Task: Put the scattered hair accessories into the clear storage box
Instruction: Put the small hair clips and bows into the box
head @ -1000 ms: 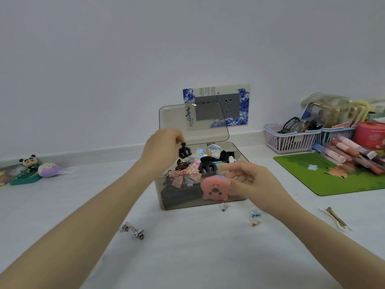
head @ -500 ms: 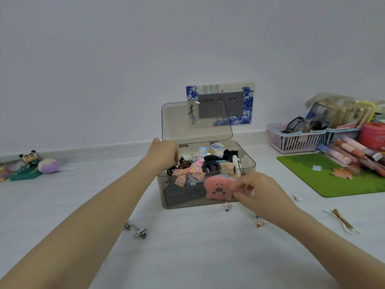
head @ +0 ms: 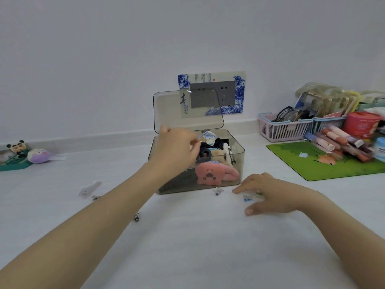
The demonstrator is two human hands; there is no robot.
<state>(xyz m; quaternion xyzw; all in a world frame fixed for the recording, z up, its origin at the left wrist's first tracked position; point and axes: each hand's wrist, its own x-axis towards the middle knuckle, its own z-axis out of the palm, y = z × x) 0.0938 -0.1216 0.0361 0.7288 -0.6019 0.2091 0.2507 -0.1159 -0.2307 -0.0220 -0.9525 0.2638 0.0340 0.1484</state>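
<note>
The clear storage box (head: pixel 238 161) stands mid-table with its lid (head: pixel 166 109) propped up. It holds several hair accessories; a pink pig clip (head: pixel 210 174) rests against its front wall. My left hand (head: pixel 177 144) hovers over the box's left side, fingers curled down among black clips. My right hand (head: pixel 270 192) lies low on the table right of the box, fingers spread over a small blue clip (head: pixel 248 198). A tiny clip (head: pixel 217 191) sits at the box's front. More small clips (head: pixel 136 216) and a blurred silver clip (head: pixel 89 188) lie to the left.
A green mat (head: pixel 325 165) lies at the right, with lip tubes (head: pixel 333 140), a red tin (head: pixel 361 125) and a pink basket (head: pixel 281 130) of glasses behind. A panda toy (head: pixel 17 147) and purple plush (head: pixel 39 155) sit far left. A wall socket (head: pixel 224 94) is behind the box.
The pink pig clip went from my right hand into the box. My right hand then dropped to the table over the blue clip. My left hand carried a black clip down into the box.
</note>
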